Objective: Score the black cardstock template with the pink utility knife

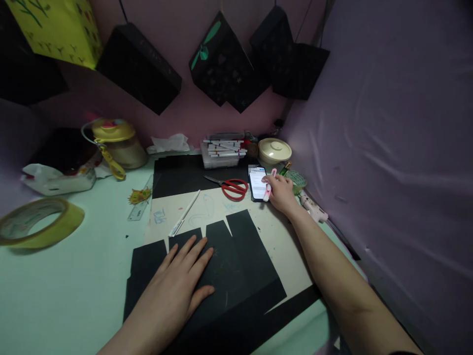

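My left hand (179,281) lies flat with fingers stretched out on a cut sheet of black paper (236,276) in front of me. My right hand (281,193) reaches to the back right and is closed around a pink-and-white utility knife (269,186). The knife rests against a lit smartphone (257,182) lying on the table. Red-handled scissors (232,188) lie just left of the phone. A white pen (185,213) lies on the cream cutting board (288,256) beyond my left hand.
A roll of yellow tape (37,222) sits at the left, a ruler (139,204) near it. At the back stand a yellow-lidded jar (118,143), a box of markers (223,148) and a lidded bowl (274,150). A glue gun (313,208) lies by the purple cloth wall.
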`<move>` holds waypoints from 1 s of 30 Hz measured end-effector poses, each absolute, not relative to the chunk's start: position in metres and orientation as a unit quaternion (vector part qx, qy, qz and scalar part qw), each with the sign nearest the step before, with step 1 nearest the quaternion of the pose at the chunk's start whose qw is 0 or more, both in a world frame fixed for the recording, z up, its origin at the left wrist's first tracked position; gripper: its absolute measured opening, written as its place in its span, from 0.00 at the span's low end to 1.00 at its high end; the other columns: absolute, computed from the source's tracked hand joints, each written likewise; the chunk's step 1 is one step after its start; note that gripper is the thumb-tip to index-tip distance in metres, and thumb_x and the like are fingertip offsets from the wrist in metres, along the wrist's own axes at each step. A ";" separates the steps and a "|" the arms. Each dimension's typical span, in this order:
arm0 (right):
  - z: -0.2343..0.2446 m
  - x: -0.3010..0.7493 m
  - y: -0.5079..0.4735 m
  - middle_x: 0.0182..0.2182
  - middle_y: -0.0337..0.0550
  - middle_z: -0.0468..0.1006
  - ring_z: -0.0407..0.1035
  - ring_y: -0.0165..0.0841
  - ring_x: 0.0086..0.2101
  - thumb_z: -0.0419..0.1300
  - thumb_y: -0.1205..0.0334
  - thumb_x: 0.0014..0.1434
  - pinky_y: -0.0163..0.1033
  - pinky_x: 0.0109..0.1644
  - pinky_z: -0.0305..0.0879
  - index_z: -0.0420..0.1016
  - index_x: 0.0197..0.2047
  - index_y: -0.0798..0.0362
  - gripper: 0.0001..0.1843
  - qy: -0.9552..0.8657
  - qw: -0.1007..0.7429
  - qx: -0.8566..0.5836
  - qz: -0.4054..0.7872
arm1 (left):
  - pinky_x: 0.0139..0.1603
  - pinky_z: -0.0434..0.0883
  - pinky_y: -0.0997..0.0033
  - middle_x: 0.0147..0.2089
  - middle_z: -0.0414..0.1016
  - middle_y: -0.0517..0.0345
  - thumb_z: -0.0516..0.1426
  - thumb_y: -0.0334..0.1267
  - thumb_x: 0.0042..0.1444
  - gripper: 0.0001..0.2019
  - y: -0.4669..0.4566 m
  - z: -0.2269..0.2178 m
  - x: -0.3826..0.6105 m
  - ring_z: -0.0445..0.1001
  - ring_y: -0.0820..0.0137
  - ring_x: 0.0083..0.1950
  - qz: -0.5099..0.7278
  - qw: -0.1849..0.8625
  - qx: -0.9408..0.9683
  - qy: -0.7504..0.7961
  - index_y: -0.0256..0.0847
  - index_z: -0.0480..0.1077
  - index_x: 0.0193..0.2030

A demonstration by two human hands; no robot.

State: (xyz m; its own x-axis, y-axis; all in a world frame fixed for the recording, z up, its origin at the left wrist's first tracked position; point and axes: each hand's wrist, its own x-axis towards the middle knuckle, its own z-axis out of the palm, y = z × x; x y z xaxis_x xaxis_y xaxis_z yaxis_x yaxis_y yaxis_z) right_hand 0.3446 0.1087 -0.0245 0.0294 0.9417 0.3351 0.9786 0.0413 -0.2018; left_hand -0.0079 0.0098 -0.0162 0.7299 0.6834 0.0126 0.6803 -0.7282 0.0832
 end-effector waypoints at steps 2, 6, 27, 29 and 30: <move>-0.025 0.345 0.109 0.47 0.53 0.76 0.64 0.44 0.50 0.52 0.63 0.61 0.46 0.52 0.47 0.72 0.51 0.50 0.16 -0.697 0.194 -0.689 -0.050 | 0.61 0.65 0.41 0.70 0.56 0.52 0.56 0.54 0.59 0.29 0.010 -0.018 -0.009 0.57 0.49 0.69 0.031 0.033 0.930 0.363 0.45 0.63 0.65; -0.023 0.345 0.107 0.47 0.53 0.76 0.64 0.44 0.49 0.52 0.62 0.61 0.46 0.52 0.47 0.72 0.51 0.50 0.15 -0.695 0.198 -0.689 -0.050 | 0.61 0.65 0.41 0.70 0.56 0.52 0.55 0.54 0.59 0.29 0.009 -0.019 -0.010 0.57 0.49 0.69 0.037 0.037 0.931 0.362 0.45 0.63 0.65; -0.017 0.342 0.105 0.44 0.52 0.77 0.64 0.43 0.48 0.52 0.64 0.60 0.46 0.52 0.46 0.71 0.50 0.52 0.16 -0.700 0.194 -0.686 -0.038 | 0.63 0.62 0.43 0.70 0.57 0.53 0.55 0.54 0.60 0.29 0.009 -0.020 -0.011 0.55 0.50 0.70 0.049 0.067 0.925 0.372 0.46 0.63 0.65; -0.018 0.342 0.105 0.44 0.51 0.77 0.64 0.43 0.48 0.52 0.64 0.60 0.45 0.51 0.47 0.72 0.50 0.51 0.16 -0.700 0.195 -0.686 -0.038 | 0.64 0.61 0.43 0.70 0.57 0.53 0.55 0.54 0.60 0.29 0.009 -0.019 -0.010 0.55 0.50 0.70 0.043 0.064 0.925 0.373 0.46 0.63 0.65; -0.018 0.342 0.105 0.44 0.51 0.77 0.64 0.42 0.48 0.52 0.64 0.60 0.45 0.51 0.47 0.72 0.50 0.51 0.15 -0.699 0.196 -0.686 -0.040 | 0.64 0.62 0.44 0.70 0.57 0.53 0.55 0.54 0.60 0.29 0.009 -0.019 -0.010 0.55 0.50 0.70 0.040 0.062 0.925 0.373 0.46 0.63 0.65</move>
